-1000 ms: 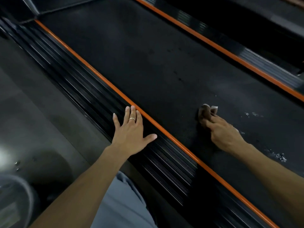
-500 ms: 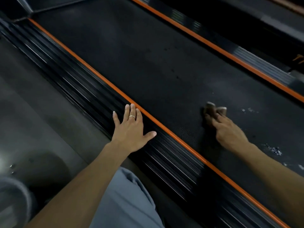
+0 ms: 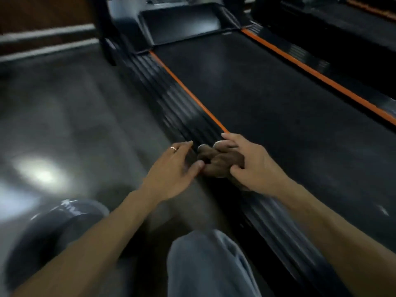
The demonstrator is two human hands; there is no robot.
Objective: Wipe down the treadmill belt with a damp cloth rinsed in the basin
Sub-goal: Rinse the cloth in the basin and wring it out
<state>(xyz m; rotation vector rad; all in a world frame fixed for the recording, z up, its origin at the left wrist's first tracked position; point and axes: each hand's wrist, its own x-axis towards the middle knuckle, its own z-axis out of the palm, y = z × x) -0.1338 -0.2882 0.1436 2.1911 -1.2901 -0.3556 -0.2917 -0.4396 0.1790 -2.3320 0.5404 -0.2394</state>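
Over the ribbed side rail of the treadmill, just beside the orange stripe that edges the belt, the person holds a small brown cloth bunched between both hands. The right hand has its fingers curled round the wad, with the index finger stretched forward towards the stripe; the left hand, wearing a ring, lies with fingers mostly straight and its thumb tip against the cloth's near edge, touching rather than clearly gripping, though blur makes the exact contact hard to read. The cloth looks soft, limp and light, crumpled into a lump that takes whatever shape the fingers give it; if damp, it would likely cling a little and sag where unsupported. It is not fragile and should not slip from a closed fist. For wiping, the sensible hold is probably a folded pad under the palm and flat fingers, so pressure spreads over the belt; for rinsing, a pinch at one edge or a loose fist would do. A dark rounded vessel on the floor at lower left may be the basin, but blur leaves that uncertain. A knee in grey trousers sits between the forearms.
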